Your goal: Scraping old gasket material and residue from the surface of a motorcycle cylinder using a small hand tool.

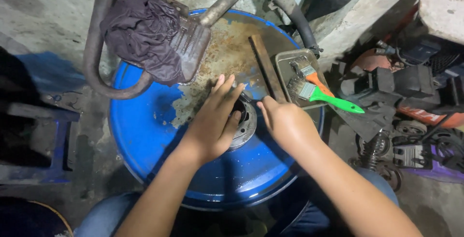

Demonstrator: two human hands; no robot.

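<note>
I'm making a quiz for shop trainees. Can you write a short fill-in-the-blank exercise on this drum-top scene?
1. Both hands rest on a round metal part lying on top of a ____ drum.
2. The brush nearest the right hand has a ____ handle.
3. Both brushes lie in a metal ____.
4. A dark ____ is draped over the exhaust pipe.

Missing words: blue; green; tray; cloth

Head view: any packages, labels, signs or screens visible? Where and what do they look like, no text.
Label: one only, a red band with pale markings on the dark machine part at the far right edge, too blurred to make out.
Packages, signs, screens: none visible.
The blue drum, metal tray and two brushes show no labels.
</note>
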